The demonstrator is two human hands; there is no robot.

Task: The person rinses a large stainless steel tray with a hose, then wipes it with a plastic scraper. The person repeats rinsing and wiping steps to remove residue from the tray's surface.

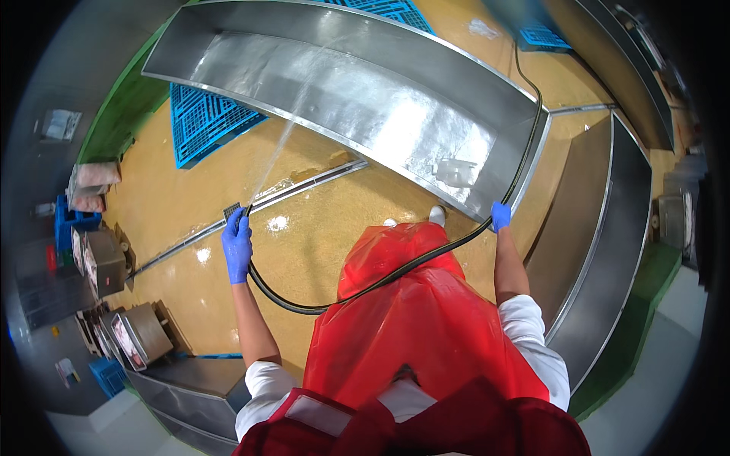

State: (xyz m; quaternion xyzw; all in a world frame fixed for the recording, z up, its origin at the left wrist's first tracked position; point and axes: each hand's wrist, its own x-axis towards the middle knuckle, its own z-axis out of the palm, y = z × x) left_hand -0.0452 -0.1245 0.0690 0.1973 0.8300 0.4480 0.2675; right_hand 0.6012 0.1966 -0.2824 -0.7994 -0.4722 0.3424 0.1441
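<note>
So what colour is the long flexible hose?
Black: the long flexible hose, clearest in the head view.

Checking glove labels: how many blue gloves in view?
2: a glove on the left hand, holding the black hose near its spraying end; a second glove on the right hand, holding the hose beside the corner of the steel trough. No others show.

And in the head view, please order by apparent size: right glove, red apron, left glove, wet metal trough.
1. Wet metal trough
2. Red apron
3. Left glove
4. Right glove
The apron is nearer; this ranks appearance only.
</note>
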